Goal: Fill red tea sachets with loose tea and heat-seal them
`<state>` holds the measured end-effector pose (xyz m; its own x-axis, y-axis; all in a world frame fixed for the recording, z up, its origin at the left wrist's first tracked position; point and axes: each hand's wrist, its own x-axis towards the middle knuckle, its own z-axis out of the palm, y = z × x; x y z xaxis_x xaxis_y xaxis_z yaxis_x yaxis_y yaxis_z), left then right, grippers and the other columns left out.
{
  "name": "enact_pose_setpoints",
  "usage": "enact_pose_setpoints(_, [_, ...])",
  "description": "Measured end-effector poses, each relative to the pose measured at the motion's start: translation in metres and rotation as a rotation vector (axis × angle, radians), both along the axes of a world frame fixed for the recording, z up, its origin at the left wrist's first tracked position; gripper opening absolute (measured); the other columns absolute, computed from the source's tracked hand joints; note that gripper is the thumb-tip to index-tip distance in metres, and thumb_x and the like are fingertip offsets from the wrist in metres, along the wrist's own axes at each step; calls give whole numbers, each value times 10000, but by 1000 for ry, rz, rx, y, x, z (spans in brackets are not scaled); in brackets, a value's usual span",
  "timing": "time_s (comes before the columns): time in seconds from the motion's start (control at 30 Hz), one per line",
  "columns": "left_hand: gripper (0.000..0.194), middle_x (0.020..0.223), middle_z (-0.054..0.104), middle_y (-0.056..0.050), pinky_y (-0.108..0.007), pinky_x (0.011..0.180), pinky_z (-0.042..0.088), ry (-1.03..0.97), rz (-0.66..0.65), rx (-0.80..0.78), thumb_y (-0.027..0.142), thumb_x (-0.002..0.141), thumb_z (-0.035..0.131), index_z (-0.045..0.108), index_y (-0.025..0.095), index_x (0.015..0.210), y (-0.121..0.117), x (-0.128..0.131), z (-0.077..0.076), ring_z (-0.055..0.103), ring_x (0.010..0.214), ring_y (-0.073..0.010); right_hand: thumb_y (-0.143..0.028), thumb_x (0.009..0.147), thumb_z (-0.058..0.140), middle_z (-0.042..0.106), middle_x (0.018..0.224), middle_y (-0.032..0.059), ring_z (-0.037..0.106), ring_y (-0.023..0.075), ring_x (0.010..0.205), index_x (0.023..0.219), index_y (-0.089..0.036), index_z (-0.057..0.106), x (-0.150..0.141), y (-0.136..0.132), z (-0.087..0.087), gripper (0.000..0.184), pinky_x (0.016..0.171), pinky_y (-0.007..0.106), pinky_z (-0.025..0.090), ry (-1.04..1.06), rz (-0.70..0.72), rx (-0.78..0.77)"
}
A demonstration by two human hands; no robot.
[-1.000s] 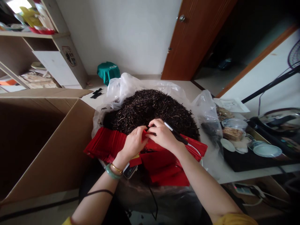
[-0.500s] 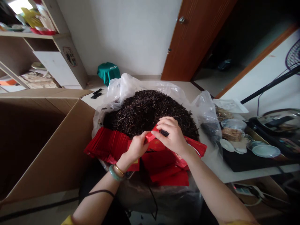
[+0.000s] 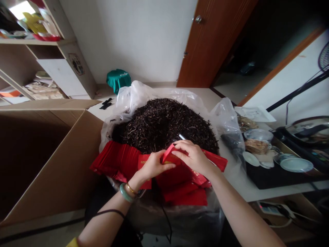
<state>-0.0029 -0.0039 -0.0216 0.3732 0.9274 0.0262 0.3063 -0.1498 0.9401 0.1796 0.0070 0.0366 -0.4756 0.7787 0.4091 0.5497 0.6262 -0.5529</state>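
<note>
My left hand (image 3: 155,164) is closed on the left side of a small red packet (image 3: 169,154), its thumb across the front. At the packet's top right edge, my right hand (image 3: 191,156) grips with bent fingers. A thin, pale, shiny-ended object (image 3: 182,136) sticks out above the right fingers; its kind I cannot make out. Just beyond both hands rises a heap of dark dried tea leaves (image 3: 164,115) in a clear plastic bag (image 3: 138,91). A row of flat red packets (image 3: 115,159) leans left of my hands, and more loose red packets (image 3: 182,192) lie below them.
An open cardboard box (image 3: 69,157) stands close on the left. To the right, a table holds plastic tubs (image 3: 257,144), a pale round lid (image 3: 296,164) and a black mat (image 3: 267,180). A teal-covered bin (image 3: 118,80) is by the wall. A black cord crosses my left forearm.
The red packet has been turned more upright, and my left thumb now lies across its front. My right hand has shifted slightly right and down; the pale-ended object now shows above it.
</note>
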Motion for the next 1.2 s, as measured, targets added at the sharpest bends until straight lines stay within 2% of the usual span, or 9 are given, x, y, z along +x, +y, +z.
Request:
enact_pose_setpoints(0.17, [404,804,650,-24,-243,658,457,-125,24,12,484,747,681,650,114,908,0,4,-3,557,717,-154,-243,911,536,702,901,49,658,193,871,841,-223,641,-3,0,-10,128,830,344,520,-2,54,-14])
enact_pose_setpoints(0.3, [402,746,627,-4,-230,621,433,-166,54,-16,498,736,685,648,122,875,-1,6,-4,531,668,-135,-251,886,573,697,955,64,652,213,944,895,-222,660,-1,-2,-13,91,873,369,521,51,5,64])
enact_pose_setpoints(0.43, [417,760,645,-12,-236,630,445,-249,128,-68,501,705,711,639,126,872,-3,8,-4,552,678,-143,-256,885,574,696,911,69,648,221,918,919,-216,673,1,-3,-12,112,859,392,529,29,-41,154])
enact_pose_setpoints(0.57, [423,788,664,-28,-244,651,455,-298,170,-46,506,685,727,638,134,864,-5,10,-6,573,712,-159,-270,872,602,702,920,90,652,225,889,959,-178,679,-1,-3,-15,149,841,385,532,-25,-22,126])
enact_pose_setpoints(0.7, [407,763,657,-24,-241,650,449,-268,178,-8,511,689,718,640,142,841,-5,11,-10,560,704,-157,-269,863,621,703,891,73,646,215,856,974,-182,672,-4,-4,-19,150,812,361,520,-17,13,81])
enact_pose_setpoints(0.83, [380,758,652,-14,-226,635,432,-236,171,10,485,687,717,638,146,840,-4,10,-14,549,694,-148,-267,874,609,643,764,42,601,186,749,847,-175,667,-7,-6,-16,112,726,321,492,-84,43,-7])
enact_pose_setpoints(1.0, [336,737,634,-7,-218,614,408,-195,143,40,434,720,699,634,137,865,-4,9,-19,527,675,-138,-242,885,597,541,648,3,539,148,663,653,-169,620,-8,-8,-12,243,646,274,437,-140,55,-100])
enact_pose_setpoints(1.2, [367,756,636,-10,-217,624,412,-184,142,59,470,741,684,632,139,890,-5,10,-17,524,685,-136,-235,921,541,553,634,5,533,148,668,632,-177,614,-8,-9,-11,303,655,277,434,-152,53,-83])
